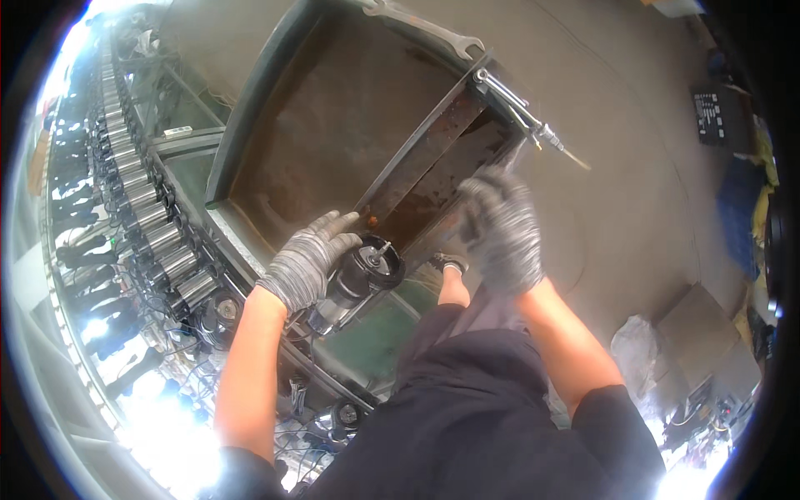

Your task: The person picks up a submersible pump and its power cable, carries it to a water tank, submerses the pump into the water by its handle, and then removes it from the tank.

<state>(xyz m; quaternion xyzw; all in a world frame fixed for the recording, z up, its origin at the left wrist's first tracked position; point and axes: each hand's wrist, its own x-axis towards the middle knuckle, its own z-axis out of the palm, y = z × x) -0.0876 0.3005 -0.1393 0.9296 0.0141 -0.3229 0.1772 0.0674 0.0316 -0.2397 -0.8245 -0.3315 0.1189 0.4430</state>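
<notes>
My left hand (302,263), in a grey knit glove, is at the left side of a motor (350,287) with a black end and a silver body. Its thumb lies along the motor's black rim and its fingers reach past it; how firmly it grips is partly hidden. The motor is tilted, with a short metal shaft at its upper end, beside the near edge of a brown-stained metal tray (308,117). My right hand (504,229), in a matching glove, is raised at the tray's right side, smeared by motion. Whether it holds anything cannot be made out.
An open-end wrench (429,32) lies across the tray's far edge. A metal air gun (517,104) with a thin nozzle sits at the far right corner. Along the left runs a long row of similar motors (154,217) with cables. Cardboard (700,333) lies at the right.
</notes>
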